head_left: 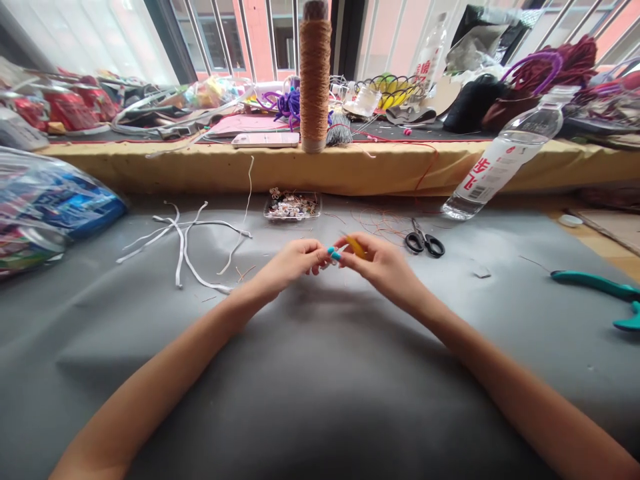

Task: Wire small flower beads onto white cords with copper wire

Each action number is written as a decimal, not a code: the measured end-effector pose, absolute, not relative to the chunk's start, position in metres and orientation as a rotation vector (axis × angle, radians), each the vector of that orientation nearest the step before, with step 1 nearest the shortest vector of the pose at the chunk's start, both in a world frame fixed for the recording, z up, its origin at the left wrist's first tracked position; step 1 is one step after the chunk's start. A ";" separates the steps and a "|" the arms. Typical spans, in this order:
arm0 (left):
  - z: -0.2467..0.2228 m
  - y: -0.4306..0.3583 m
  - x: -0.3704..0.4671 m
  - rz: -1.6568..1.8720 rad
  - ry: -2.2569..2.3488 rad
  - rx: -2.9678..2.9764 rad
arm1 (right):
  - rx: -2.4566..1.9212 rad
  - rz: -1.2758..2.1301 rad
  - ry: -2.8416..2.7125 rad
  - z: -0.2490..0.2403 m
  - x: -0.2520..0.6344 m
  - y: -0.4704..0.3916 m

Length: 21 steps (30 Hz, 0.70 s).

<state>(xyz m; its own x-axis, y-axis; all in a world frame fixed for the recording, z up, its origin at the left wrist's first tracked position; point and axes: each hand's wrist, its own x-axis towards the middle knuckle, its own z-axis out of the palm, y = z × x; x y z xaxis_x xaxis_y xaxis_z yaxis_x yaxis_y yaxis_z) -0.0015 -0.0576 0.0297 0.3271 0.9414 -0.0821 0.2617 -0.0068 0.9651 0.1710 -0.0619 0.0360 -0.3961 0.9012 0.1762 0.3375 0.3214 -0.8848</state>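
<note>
My left hand (301,257) and my right hand (381,261) meet fingertip to fingertip above the grey mat. In my right hand lies a slim yellow piece with a thin pointed end (356,247), its kind unclear. My left fingers are pinched around something small and pale, too tiny to name. Just beyond the hands stands a clear plastic tray (293,217) of small beads and charms. Thin reddish-brown thread (380,220) lies in loose loops behind my right hand, and black-handled scissors (425,245) rest to its right.
White cords (183,247) sprawl at left near a blue plastic-wrapped package (85,193). A tilted water bottle (505,157) leans on the ledge at right, with teal-handled pliers (600,283) nearer me. A brown thread spool (315,83) and a phone (265,140) occupy the cluttered ledge.
</note>
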 end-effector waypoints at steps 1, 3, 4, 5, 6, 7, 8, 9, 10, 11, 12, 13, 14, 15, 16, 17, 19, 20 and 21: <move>0.030 -0.060 0.000 0.767 1.137 1.480 | -1.094 1.031 -1.903 0.034 0.168 -0.065; 0.031 -0.063 0.002 0.749 1.117 1.430 | -1.117 1.066 -1.877 0.031 0.166 -0.066; 0.032 -0.064 0.002 0.752 1.101 1.404 | -1.135 1.107 -1.854 0.030 0.166 -0.065; 0.032 -0.064 0.002 0.762 1.086 1.378 | -1.149 1.162 -1.833 0.030 0.166 -0.064; 0.032 -0.064 0.001 0.774 1.067 1.354 | -1.156 1.223 -1.812 0.030 0.167 -0.063; 0.031 -0.064 0.000 0.784 1.048 1.335 | -1.154 1.286 -1.789 0.031 0.167 -0.063; 0.030 -0.064 0.000 0.793 1.031 1.319 | -1.141 1.347 -1.763 0.032 0.167 -0.063; 0.030 -0.064 0.000 0.805 1.015 1.307 | -1.117 1.400 -1.741 0.032 0.166 -0.063; 0.029 -0.064 -0.001 0.817 1.002 1.297 | -1.093 1.436 -1.722 0.033 0.165 -0.064; 0.029 -0.063 -0.001 0.830 0.993 1.290 | -1.080 1.446 -1.709 0.033 0.165 -0.065; 0.029 -0.063 -0.001 0.841 0.994 1.288 | -1.078 1.434 -1.702 0.032 0.164 -0.067; 0.029 -0.063 -0.001 0.847 1.003 1.293 | -1.083 1.409 -1.699 0.032 0.164 -0.068; 0.029 -0.063 -0.001 0.846 1.016 1.302 | -1.094 1.376 -1.696 0.032 0.164 -0.068; 0.030 -0.063 -0.001 0.842 1.029 1.311 | -1.108 1.344 -1.688 0.031 0.164 -0.068; 0.030 -0.062 -0.001 0.837 1.036 1.316 | -1.119 1.318 -1.677 0.031 0.165 -0.068; 0.031 -0.062 -0.001 0.834 1.038 1.320 | -1.123 1.299 -1.664 0.030 0.165 -0.067; 0.032 -0.062 -0.002 0.836 1.037 1.328 | -1.129 1.257 -1.637 0.030 0.167 -0.066; 0.032 -0.062 -0.002 0.836 1.037 1.337 | -1.133 1.234 -1.627 0.031 0.168 -0.065; 0.033 -0.062 -0.002 0.834 1.041 1.348 | -1.136 1.214 -1.623 0.031 0.169 -0.064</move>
